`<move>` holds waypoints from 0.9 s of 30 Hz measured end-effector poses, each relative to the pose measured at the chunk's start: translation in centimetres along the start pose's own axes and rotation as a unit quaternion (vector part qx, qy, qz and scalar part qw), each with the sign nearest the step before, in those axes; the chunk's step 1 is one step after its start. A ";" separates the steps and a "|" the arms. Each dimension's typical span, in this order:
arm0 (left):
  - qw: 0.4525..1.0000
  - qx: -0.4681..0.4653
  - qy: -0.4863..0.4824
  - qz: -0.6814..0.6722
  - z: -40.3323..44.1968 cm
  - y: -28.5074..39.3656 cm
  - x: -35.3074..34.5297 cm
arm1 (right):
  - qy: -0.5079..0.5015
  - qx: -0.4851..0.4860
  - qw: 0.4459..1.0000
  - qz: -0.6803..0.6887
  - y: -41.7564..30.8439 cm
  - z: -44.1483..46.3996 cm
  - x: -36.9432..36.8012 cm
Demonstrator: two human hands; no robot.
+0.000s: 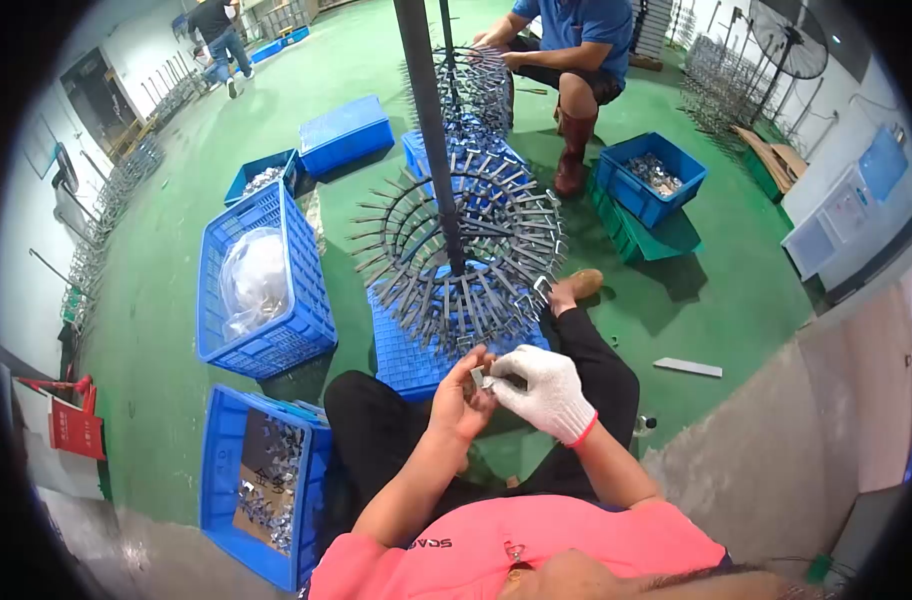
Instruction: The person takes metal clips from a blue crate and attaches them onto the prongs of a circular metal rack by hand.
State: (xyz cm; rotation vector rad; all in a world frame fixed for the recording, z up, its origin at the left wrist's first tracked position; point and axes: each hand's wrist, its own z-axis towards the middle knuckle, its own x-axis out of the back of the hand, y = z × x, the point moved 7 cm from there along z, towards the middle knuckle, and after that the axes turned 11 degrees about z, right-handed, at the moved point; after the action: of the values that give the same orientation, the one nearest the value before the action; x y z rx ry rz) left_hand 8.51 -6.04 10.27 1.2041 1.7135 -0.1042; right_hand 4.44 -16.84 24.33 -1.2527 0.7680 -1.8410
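Observation:
My bare left hand (460,402) and my right hand (544,388), in a white knitted glove, meet in front of my lap. Between their fingertips is a small, shiny bent metal piece (480,378), pinched from both sides. Just beyond them stands a round metal rack (458,318) with rings of flat prongs around a dark upright pole (438,140). Some angular metal pieces (544,288) hang on the prongs at its right side. The rack rests on a blue plastic base (401,350). Which fingers bear on the piece is partly hidden.
At my left stand a blue bin (216,470) of small metal pieces and a blue crate (311,285) holding a plastic bag. Another person (581,50) crouches at a second rack (476,95). A blue bin (648,200) sits right; a flat strip (688,368) lies on the floor.

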 end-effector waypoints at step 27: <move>0.973 -0.017 -0.042 0.228 -1.7 2.5 -3.2 | 0.164 -0.014 0.986 0.005 1.2 0.1 3.4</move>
State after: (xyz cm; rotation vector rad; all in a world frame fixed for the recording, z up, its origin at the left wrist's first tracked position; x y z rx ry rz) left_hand 9.32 -6.00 14.63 1.5134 1.3237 0.1503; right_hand 4.10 -20.41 25.02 -0.9703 0.9762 -2.0625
